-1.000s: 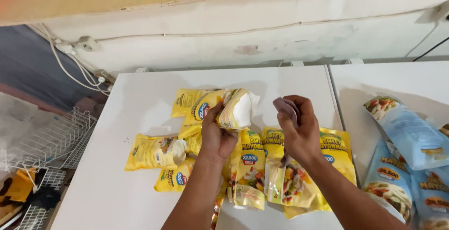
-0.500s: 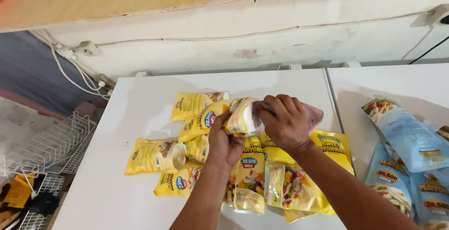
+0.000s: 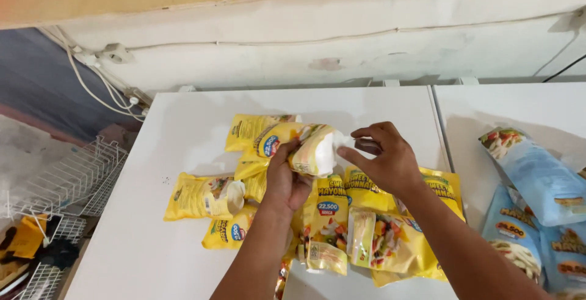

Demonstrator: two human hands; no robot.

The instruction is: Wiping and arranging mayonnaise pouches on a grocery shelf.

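A left hand (image 3: 285,181) grips a yellow-and-white sauce pouch (image 3: 308,148), lifted just above a white tabletop (image 3: 183,129). The right hand (image 3: 384,159) pinches the pouch's white end between fingertips. Beneath them lies a pile of yellow pouches (image 3: 342,227) — blue pouches (image 3: 537,178) sit well apart, at right.

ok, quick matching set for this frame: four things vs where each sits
Things:
1. yellow pouch
2. blue pouches
3. wire rack
4. right hand

Places:
A. lower left, off the table
B. far right surface
C. in the left hand, above the pile
D. pinching the held pouch's white end

Pairs: 1-C, 2-B, 3-A, 4-D
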